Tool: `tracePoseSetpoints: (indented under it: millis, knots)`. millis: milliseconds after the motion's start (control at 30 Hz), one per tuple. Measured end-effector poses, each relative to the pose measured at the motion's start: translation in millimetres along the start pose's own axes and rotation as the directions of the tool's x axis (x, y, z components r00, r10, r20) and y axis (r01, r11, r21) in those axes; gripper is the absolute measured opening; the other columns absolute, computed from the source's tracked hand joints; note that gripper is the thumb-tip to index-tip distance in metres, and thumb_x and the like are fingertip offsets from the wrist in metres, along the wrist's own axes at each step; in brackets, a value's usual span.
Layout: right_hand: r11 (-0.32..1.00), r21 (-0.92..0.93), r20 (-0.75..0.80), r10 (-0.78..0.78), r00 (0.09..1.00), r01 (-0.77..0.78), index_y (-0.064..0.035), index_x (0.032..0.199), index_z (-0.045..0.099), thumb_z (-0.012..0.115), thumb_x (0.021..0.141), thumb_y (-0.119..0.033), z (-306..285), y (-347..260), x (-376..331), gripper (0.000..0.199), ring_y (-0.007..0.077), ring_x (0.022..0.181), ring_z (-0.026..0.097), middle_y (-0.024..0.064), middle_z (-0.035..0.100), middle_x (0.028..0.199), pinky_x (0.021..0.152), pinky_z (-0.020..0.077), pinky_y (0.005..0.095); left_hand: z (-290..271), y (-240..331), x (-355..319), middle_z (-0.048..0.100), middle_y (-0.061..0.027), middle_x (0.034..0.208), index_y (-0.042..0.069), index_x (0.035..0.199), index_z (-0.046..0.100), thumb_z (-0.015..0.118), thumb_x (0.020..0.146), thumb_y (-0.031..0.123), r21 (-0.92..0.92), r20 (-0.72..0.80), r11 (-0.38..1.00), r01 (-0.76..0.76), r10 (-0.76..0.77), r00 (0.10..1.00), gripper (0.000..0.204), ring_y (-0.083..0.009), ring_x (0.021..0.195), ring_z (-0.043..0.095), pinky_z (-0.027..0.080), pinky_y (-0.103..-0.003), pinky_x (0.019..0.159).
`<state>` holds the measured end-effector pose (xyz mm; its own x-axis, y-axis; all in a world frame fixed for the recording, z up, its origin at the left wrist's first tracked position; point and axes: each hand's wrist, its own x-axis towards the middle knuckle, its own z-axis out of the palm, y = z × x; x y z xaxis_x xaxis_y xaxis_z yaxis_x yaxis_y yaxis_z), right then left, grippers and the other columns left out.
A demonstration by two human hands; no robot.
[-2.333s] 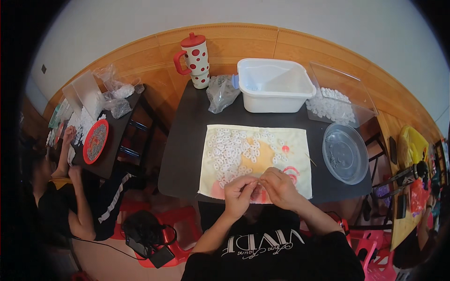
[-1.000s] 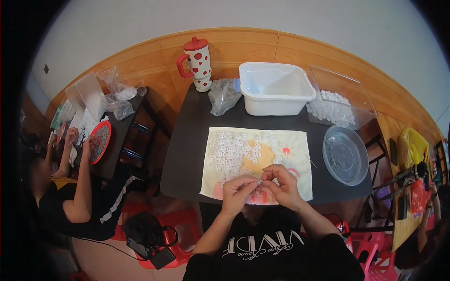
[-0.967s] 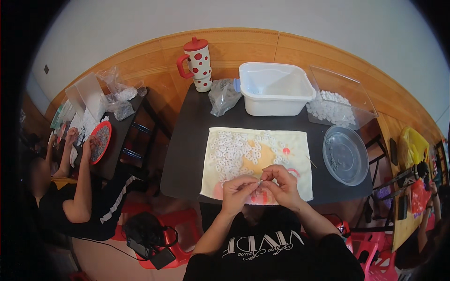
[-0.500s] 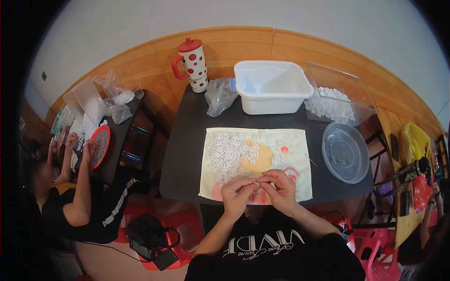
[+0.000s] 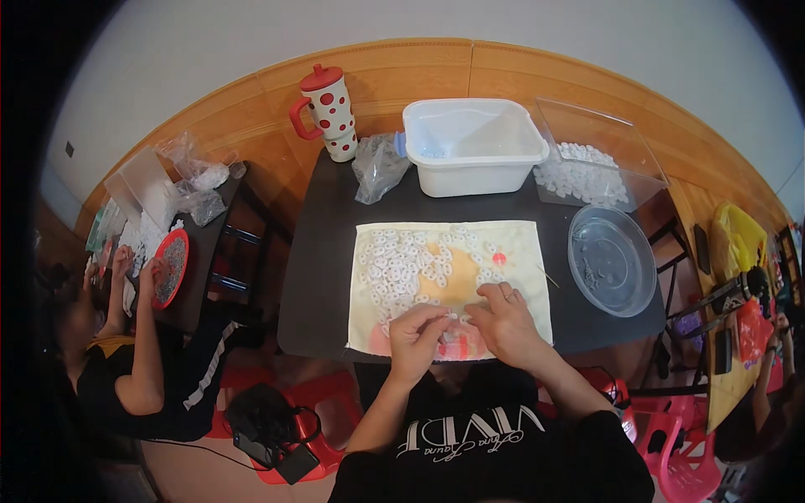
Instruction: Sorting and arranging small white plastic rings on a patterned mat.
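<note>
A pale yellow towel (image 5: 541, 310) with a printed pattern lies on the dark table. Many small white two-holed plastic pieces (image 5: 394, 264) are spread over its left half, with a looser scatter toward the right. My left hand (image 5: 417, 339) is closed in a pinch above the towel's near edge; whatever sits between its fingertips is too small to name. Beside it, my right hand (image 5: 507, 327) reaches flat over the towel, fingers stretched out near a few of the white pieces. A thin pointed stick (image 5: 547, 275) rests across the towel's right edge.
A round clear dish (image 5: 612, 260) holding small grey bits stands at right. Behind the towel are a white tub (image 5: 478, 172), a clear box of white pieces (image 5: 579, 176), a crumpled plastic bag (image 5: 380, 168) and a dotted tumbler (image 5: 333, 117). A co-worker sits at left with a red tray (image 5: 173, 268).
My hands, earlier fingertip to fingertip, have come apart. The right one has opened and reached forward onto the towel; the left stays pinched. The whole view has shifted slightly.
</note>
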<state>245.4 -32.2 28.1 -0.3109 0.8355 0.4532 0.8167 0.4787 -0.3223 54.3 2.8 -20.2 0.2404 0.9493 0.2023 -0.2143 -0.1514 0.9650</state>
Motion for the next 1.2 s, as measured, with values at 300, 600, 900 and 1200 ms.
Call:
tracePoseSetpoints:
  millis: [300,600,900,1200]
  knots:
    - [0.988,0.144,0.037,-0.057,0.998,0.051,-0.0021,0.09,0.067,0.069,0.079,-0.002,18,10,-6,0.011,0.0247,0.083,0.062,0.0104,0.063,0.093,0.073,0.0481,0.0356,-2,-2,1,0.068,-0.0077,0.092,-0.002,0.106,0.07,0.063,0.093,-0.003,-0.101,0.044,0.995,0.017,-0.013,0.999,0.015,-0.0096,0.072,0.064,0.05,-0.022,0.059]
    - [0.686,0.714,-0.064,0.263,0.963,-0.139,0.0034,0.095,0.066,0.068,0.085,0.009,19,3,21,0.012,0.0154,0.076,0.063,0.0099,0.066,0.086,0.069,0.0494,0.0265,-4,-5,-4,0.069,-0.0074,0.095,-0.003,0.114,0.068,0.063,0.094,-0.003,-0.086,0.053,0.995,0.042,-0.038,0.998,0.021,-0.0096,0.076,0.066,0.051,-0.022,0.063]
    - [0.763,0.64,-0.081,0.185,0.979,-0.091,0.0036,0.094,0.066,0.068,0.084,0.01,21,5,22,0.012,0.0174,0.076,0.064,0.0108,0.065,0.085,0.068,0.0499,0.0268,-6,-10,-7,0.066,-0.0074,0.103,-0.004,0.121,0.065,0.061,0.093,-0.006,-0.066,0.06,0.998,0.008,-0.004,0.998,0.028,-0.0134,0.091,0.066,0.055,-0.027,0.083]
    - [0.767,0.637,-0.087,0.167,0.982,-0.074,0.0032,0.094,0.066,0.067,0.084,0.01,20,4,22,0.013,0.018,0.075,0.064,0.0108,0.065,0.084,0.067,0.0493,0.0272,-4,-6,-7,0.066,-0.005,0.099,-0.004,0.124,0.064,0.061,0.093,-0.007,-0.098,0.056,0.994,0.043,-0.037,0.998,0.031,-0.0116,0.088,0.066,0.055,-0.025,0.08]
